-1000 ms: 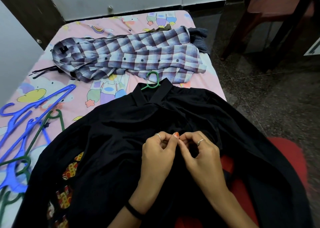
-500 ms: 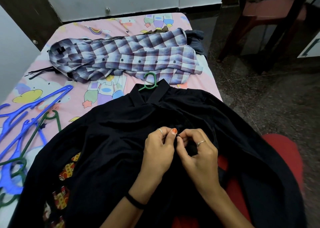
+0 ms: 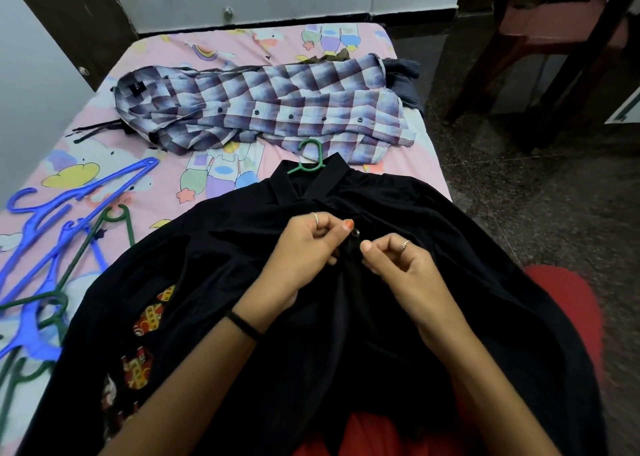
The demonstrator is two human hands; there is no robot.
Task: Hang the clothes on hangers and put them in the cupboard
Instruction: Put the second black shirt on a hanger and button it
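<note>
A black shirt [image 3: 214, 275] lies spread across the near end of the bed, with a green hanger [image 3: 309, 158] inside it and the hook poking out past the collar. My left hand [image 3: 304, 248] pinches the shirt's front edge beside a small dark button on the placket. My right hand [image 3: 398, 265] has its fingers curled just right of the placket; its thumb and forefinger touch the cloth edge. A purple checked shirt [image 3: 270, 109] lies flat farther up the bed.
Several blue and dark green hangers [image 3: 52, 248] lie in a heap on the left of the pink cartoon bedsheet [image 3: 145, 165]. A dark folded garment [image 3: 403, 75] sits behind the checked shirt. A wooden chair [image 3: 554, 40] stands on the speckled floor at right.
My hands have drawn slightly apart on the shirt front, and the button between them now shows. The view has shifted a little closer and downward.
</note>
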